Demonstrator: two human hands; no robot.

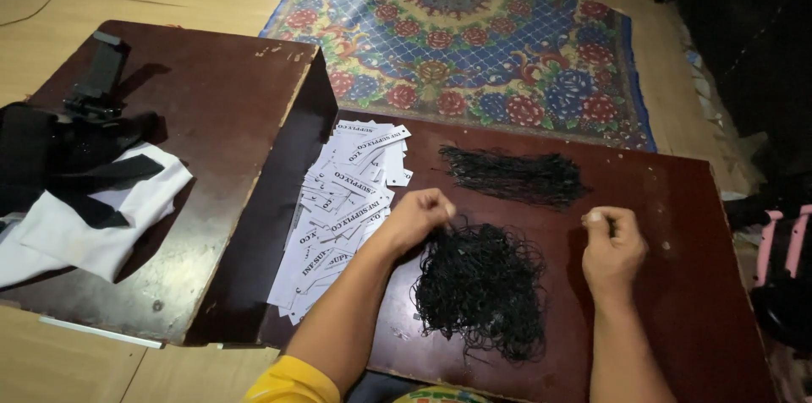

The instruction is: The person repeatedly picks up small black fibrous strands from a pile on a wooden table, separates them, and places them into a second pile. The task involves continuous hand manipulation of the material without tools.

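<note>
My left hand (420, 215) pinches at the top edge of a tangled heap of black string loops (480, 289) on a dark wooden table (677, 200). My right hand (612, 244) is curled into a loose fist to the right of the heap, thumb up; I cannot tell whether a thin string runs between the two hands. A neat bundle of straight black strings (516, 175) lies farther back. A spread pile of white paper tags (342, 208) with black print lies to the left of my left hand.
A second, higher dark table (211, 115) stands on the left with white cloth (93, 225), black straps (59, 158) and a black phone holder (97, 77). A patterned blue and red rug (474, 39) covers the floor beyond. Pink and black bag (782, 268) at right.
</note>
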